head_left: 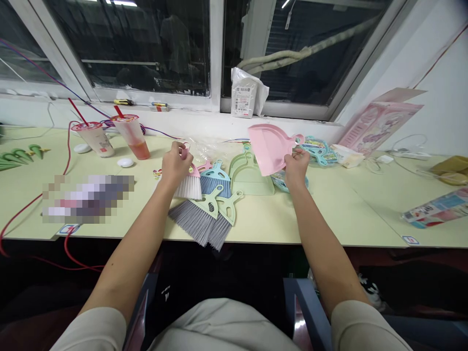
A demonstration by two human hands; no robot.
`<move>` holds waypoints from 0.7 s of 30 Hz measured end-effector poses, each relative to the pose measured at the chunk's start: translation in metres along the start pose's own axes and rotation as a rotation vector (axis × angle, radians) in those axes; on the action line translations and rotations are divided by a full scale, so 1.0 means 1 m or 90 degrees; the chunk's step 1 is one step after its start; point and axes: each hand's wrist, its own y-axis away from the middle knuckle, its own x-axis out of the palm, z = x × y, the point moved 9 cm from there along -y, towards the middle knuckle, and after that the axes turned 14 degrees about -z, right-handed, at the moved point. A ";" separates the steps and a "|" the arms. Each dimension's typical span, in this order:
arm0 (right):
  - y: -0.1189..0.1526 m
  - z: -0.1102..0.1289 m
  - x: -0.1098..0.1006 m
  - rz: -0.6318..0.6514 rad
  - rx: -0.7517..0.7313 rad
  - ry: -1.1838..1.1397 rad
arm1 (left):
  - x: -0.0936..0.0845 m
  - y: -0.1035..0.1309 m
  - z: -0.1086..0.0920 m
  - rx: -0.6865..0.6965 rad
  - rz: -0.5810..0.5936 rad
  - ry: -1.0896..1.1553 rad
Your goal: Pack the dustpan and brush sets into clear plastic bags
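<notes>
My right hand grips a pink dustpan near its handle, lifted above the table. My left hand is closed around the handle of a pink hand brush with white bristles. Next to that brush lies a blue hand brush, with part of another pink one behind it. Toward the table's front edge, two green hand brushes with grey bristles overlap. Green dustpans sit stacked between my hands. Under and beyond my right hand are blue items, partly hidden.
Two drink cups with red straws stand at the back left. A blurred-out object lies in front of them beside a red cable. On the sill leans a white package. A pink box and a patterned packet are at right.
</notes>
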 end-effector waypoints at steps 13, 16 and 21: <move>0.108 0.022 0.054 0.341 0.191 -0.171 | -0.022 0.027 -0.141 0.296 0.032 0.223; 0.125 0.032 0.061 0.388 0.185 -0.213 | -0.004 0.038 -0.185 0.345 0.059 0.225; 0.143 0.042 0.065 0.496 0.292 -0.361 | 0.035 0.046 -0.215 0.346 0.031 0.140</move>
